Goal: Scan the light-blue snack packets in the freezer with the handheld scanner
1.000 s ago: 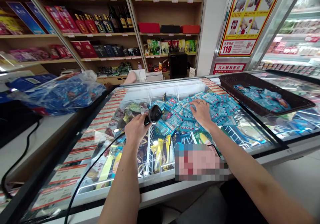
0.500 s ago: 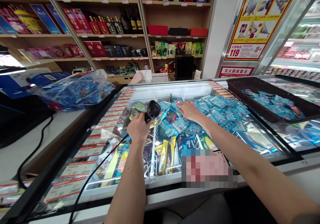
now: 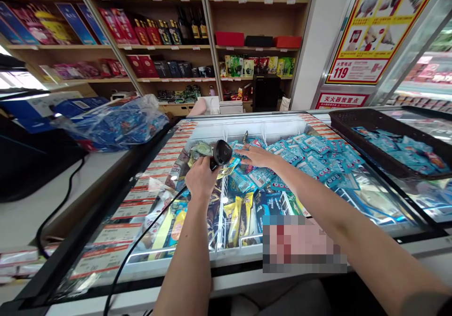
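My left hand is wrapped round the handle of a black barcode scanner, whose head tilts up toward the right. Its black cord runs down past my forearm. Just right of the scanner, my right hand reaches over small blue packets, fingers stretched out and apart. Whether its fingertips touch a packet I cannot tell. A larger heap of the same blue packets spreads to the right of that hand, on the chest freezer.
Yellow-wrapped ice creams show in a white wire basket inside the freezer. A dark tray with more blue packets stands at right. A clear plastic bag of blue packs lies at left. Stocked shelves rise behind.
My right hand has shifted left, nearer the scanner, and its fingers have stretched out. The left hand keeps the scanner in its grip. The view has turned slightly left.
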Action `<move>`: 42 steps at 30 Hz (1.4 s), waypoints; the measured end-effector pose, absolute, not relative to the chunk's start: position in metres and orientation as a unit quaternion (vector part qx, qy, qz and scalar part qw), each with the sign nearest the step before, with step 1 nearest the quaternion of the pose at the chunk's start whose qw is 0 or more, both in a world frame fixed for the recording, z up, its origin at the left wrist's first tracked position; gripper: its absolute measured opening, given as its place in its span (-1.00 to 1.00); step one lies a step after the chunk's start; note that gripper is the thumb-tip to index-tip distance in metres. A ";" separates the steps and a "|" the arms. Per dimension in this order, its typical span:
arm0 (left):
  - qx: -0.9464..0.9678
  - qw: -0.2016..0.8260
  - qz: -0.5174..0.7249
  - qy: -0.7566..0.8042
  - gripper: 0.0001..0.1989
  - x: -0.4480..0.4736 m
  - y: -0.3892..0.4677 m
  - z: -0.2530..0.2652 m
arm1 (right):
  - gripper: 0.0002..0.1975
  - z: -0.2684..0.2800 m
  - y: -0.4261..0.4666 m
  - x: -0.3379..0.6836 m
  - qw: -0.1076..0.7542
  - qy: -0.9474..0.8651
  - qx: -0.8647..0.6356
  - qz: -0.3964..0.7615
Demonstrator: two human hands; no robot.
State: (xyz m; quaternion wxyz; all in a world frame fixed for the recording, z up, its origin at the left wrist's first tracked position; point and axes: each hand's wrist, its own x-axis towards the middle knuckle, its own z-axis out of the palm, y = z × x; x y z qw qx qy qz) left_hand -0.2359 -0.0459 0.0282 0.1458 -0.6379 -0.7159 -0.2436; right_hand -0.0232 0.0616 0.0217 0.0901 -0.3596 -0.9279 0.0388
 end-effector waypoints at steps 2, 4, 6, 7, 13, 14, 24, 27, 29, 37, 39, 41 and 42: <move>-0.635 0.147 -0.243 -0.718 -0.66 -0.236 -0.046 0.028 | -0.55 0.025 0.058 -0.023 0.101 -0.924 -0.364 0.049; -0.634 0.153 -0.243 -0.718 -0.66 -0.236 -0.046 0.029 | -0.56 0.027 0.056 -0.022 0.116 -0.913 -0.386 0.063; -0.636 0.158 -0.244 -0.715 -0.67 -0.235 -0.047 0.028 | -0.55 0.027 0.055 -0.023 0.130 -0.892 -0.427 0.068; -0.637 0.159 -0.244 -0.714 -0.67 -0.235 -0.047 0.028 | -0.54 0.027 0.054 -0.023 0.134 -0.882 -0.448 0.065; -0.641 0.160 -0.242 -0.710 -0.67 -0.236 -0.046 0.027 | -0.40 0.018 0.051 -0.026 0.149 -0.833 -0.533 -0.005; -0.641 0.162 -0.243 -0.710 -0.67 -0.236 -0.046 0.027 | -0.38 0.017 0.050 -0.027 0.143 -0.825 -0.546 -0.015; -0.645 0.156 -0.238 -0.709 -0.66 -0.235 -0.046 0.027 | -0.38 0.023 0.055 -0.033 0.130 -0.787 -0.603 -0.005; -0.648 0.157 -0.235 -0.707 -0.66 -0.236 -0.047 0.028 | -0.39 0.025 0.060 -0.032 0.090 -0.770 -0.631 0.028; -0.647 0.158 -0.235 -0.708 -0.66 -0.236 -0.047 0.028 | -0.34 0.025 0.063 -0.030 0.084 -0.761 -0.641 0.054; -0.648 0.154 -0.229 -0.710 -0.65 -0.233 -0.047 0.030 | -0.39 0.024 0.056 -0.022 0.248 -0.777 -0.573 0.076; -0.653 0.154 -0.228 -0.706 -0.64 -0.232 -0.047 0.030 | -0.52 0.029 0.050 -0.011 0.280 -0.771 -0.567 0.069; -0.659 0.156 -0.229 -0.699 -0.63 -0.229 -0.047 0.030 | -0.57 0.034 0.041 0.005 0.319 -0.756 -0.568 0.070; -0.663 0.157 -0.231 -0.695 -0.63 -0.227 -0.047 0.030 | -0.56 0.036 0.036 0.015 0.342 -0.739 -0.576 0.073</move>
